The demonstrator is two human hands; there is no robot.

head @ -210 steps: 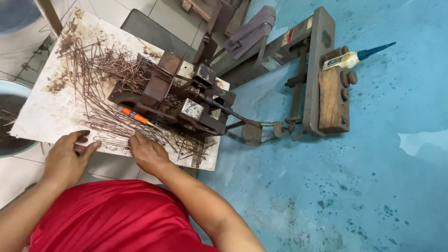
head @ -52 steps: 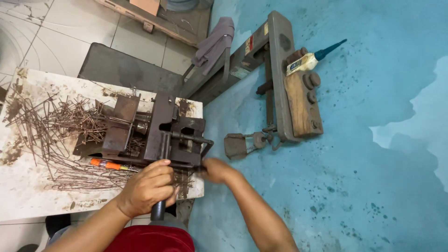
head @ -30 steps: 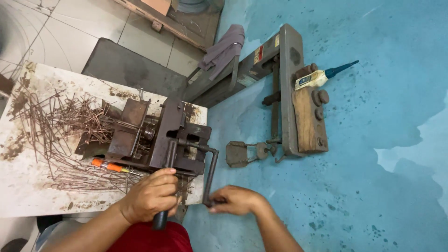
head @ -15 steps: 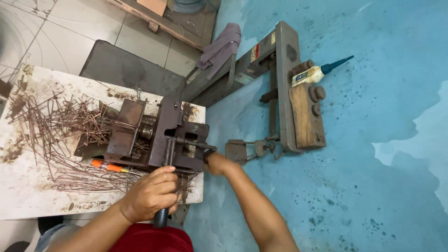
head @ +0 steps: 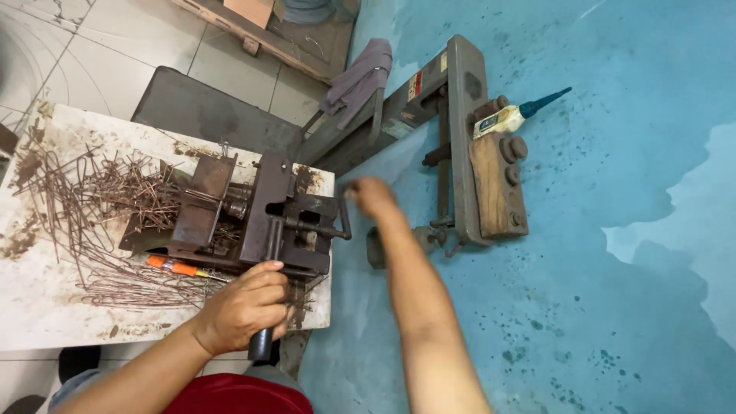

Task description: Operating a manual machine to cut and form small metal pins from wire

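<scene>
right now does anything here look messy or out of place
Yes. Rusty wires lie in a loose tangle across the stained white board beside the bender. A glue bottle lies on its side on the metal frame.

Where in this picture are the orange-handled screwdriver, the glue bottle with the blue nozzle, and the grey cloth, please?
Orange-handled screwdriver (head: pixel 173 266): head view, on the orange handle.
Glue bottle (head: pixel 498 120): head view, on the pale body, lying on the grey metal frame.
Grey cloth (head: pixel 359 73): head view, on the middle of the fold, draped over the frame's bar.
</scene>
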